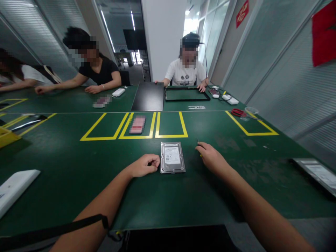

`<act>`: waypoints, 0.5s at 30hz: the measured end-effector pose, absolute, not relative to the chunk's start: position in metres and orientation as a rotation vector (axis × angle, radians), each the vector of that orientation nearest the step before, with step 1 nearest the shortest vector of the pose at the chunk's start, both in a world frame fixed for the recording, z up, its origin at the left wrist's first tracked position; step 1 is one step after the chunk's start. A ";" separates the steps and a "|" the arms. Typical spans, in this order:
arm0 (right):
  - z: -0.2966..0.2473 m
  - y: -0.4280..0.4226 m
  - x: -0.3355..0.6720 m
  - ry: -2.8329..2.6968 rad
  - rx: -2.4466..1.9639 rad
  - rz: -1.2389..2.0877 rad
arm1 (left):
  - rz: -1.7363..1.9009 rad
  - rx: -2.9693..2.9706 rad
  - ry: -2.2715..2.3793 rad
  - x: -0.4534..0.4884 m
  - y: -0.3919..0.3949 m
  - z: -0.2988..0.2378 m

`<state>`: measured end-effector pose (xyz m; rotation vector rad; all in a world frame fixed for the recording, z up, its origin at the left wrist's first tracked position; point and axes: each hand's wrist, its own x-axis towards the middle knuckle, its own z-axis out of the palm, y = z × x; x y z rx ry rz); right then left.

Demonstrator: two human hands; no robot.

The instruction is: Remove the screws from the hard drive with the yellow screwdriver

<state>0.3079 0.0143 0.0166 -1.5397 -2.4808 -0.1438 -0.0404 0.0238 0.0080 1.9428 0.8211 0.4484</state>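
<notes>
A silver hard drive [172, 157] with a white label lies flat on the green table in front of me. My left hand [145, 165] rests at its left edge, fingers curled in and thumb below them, with nothing visible in the hand. Whether the fingertips touch the drive I cannot tell. Right of the drive, my right hand [210, 156] is closed around a small screwdriver [197, 140]. Its thin metal shaft points away from me, and a bit of yellow shows under the fingers; most of the handle is hidden.
Yellow tape outlines [172, 135] mark the table, one holding a pink pack [137, 125]. Red-handled scissors [238, 112] lie back right, another drive-like unit [319, 175] at far right, a white device [17, 189] at left. Across sits a person with a black frame [187, 99] and dark panel [148, 97].
</notes>
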 end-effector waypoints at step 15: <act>-0.006 0.017 0.317 -2.452 -1.505 0.079 | 0.992 2.506 0.991 -0.012 0.001 0.013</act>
